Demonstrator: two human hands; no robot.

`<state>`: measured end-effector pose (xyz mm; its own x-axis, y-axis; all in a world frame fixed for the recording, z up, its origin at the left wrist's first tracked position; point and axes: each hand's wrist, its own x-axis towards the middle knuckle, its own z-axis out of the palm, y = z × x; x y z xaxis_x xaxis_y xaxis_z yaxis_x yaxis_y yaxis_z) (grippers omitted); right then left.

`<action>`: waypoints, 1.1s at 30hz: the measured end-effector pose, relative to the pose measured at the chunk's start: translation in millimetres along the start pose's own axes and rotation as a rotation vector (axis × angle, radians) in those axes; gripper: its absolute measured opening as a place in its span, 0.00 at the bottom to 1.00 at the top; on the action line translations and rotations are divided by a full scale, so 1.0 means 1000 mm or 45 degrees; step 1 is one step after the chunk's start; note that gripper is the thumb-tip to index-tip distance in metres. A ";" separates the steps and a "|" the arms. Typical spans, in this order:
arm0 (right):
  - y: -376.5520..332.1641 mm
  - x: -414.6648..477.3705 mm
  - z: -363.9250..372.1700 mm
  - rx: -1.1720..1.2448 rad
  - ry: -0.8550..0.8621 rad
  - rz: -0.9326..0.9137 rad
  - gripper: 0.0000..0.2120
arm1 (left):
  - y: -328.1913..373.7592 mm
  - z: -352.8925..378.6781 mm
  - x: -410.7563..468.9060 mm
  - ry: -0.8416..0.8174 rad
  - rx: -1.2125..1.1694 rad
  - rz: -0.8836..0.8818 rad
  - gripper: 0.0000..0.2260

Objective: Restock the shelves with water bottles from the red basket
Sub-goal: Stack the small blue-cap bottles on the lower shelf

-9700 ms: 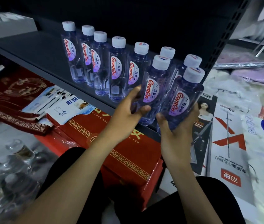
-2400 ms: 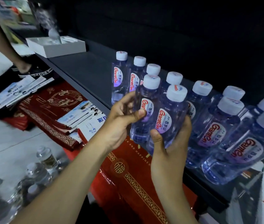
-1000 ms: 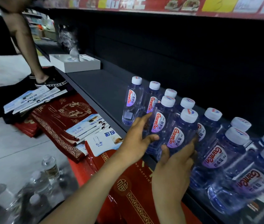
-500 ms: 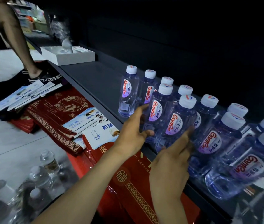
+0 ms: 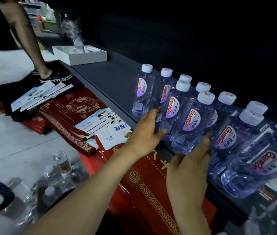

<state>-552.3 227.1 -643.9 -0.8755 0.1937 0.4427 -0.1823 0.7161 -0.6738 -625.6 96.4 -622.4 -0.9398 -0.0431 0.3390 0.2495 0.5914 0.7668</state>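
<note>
Loose bottles [image 5: 56,173] lie blurred on the floor at lower left; red basket not identifiable. Red gift boxes [image 5: 151,189] and leaflets [image 5: 100,122] sit below the dark shelf [image 5: 110,78], with a white box [image 5: 80,55] at its far left end. Left hand [image 5: 145,133], fingers spread open, touches the front-row bottle [image 5: 173,109]. Right hand [image 5: 188,172], fingers open, rests against the base of its neighbour bottle [image 5: 192,121]. Remaining water bottles [image 5: 246,133] stand upright in two rows running right.
</note>
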 end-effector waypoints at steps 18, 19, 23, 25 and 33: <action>-0.164 -0.061 0.067 0.330 -0.539 -0.618 0.21 | -0.029 -0.210 -0.174 0.372 1.409 -0.397 0.15; -0.172 -0.066 0.072 0.361 -0.591 -0.657 0.20 | -0.032 -0.225 -0.185 0.393 1.437 -0.445 0.16; -0.197 -0.087 0.094 0.360 -0.777 -0.742 0.19 | -0.051 -0.275 -0.232 0.422 1.511 -0.673 0.16; -0.211 -0.100 0.103 0.368 -0.861 -0.782 0.18 | -0.062 -0.292 -0.257 0.429 1.499 -0.787 0.16; -0.256 -0.179 0.156 0.420 -1.205 -0.922 0.16 | -0.132 -0.318 -0.367 0.442 1.176 -1.294 0.18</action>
<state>-419.3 -95.5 -643.4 -0.4800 -0.8360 0.2661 -0.7435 0.2267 -0.6291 -238.8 -222.2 -674.6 -0.4767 -0.8752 0.0819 -0.8581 0.4836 0.1728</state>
